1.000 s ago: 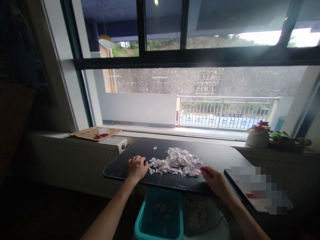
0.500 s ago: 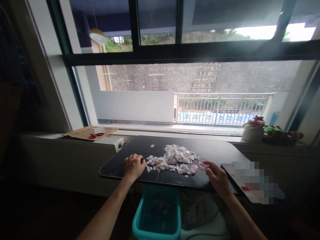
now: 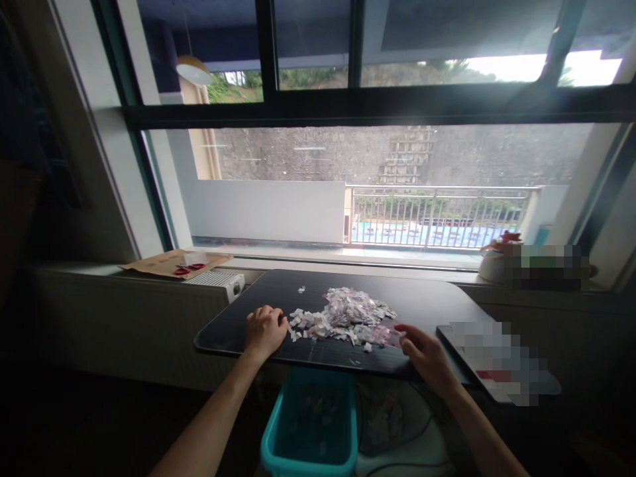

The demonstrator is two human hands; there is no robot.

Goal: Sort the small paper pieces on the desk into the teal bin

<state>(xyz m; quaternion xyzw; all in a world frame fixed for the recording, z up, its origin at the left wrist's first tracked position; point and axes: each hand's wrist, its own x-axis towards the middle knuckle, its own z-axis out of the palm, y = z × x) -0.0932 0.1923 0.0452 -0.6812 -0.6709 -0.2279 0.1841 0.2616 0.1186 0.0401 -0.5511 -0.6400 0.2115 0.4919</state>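
A heap of small torn or cut paper scraps (image 3: 350,308), whitish with some pink, lies on a black tabletop (image 3: 427,298). My right hand (image 3: 427,354) is at the heap's right front edge, with thumb and forefinger pinched on a clear, pink-tinted plastic piece (image 3: 385,336). That piece lies against the scraps, and its exact kind is hard to make out. Left of the heap, my left hand (image 3: 263,331) rests palm down on the tabletop, fingers loosely bent and thumb apart, holding nothing visible. Below the front edge stands a turquoise bin (image 3: 268,437) with scraps inside.
Red-handled scissors (image 3: 191,268) lie on brown paper (image 3: 154,264) at the left sill, beside a white radiator (image 3: 233,285). A blurred flat object (image 3: 477,361) sits at the table's right edge. A white pot (image 3: 491,266) stands on the right sill. Cables run beside the bin.
My right hand has moved slightly left, bringing the clear plastic piece further into the scraps at the heap's right front. My left hand stays in place.
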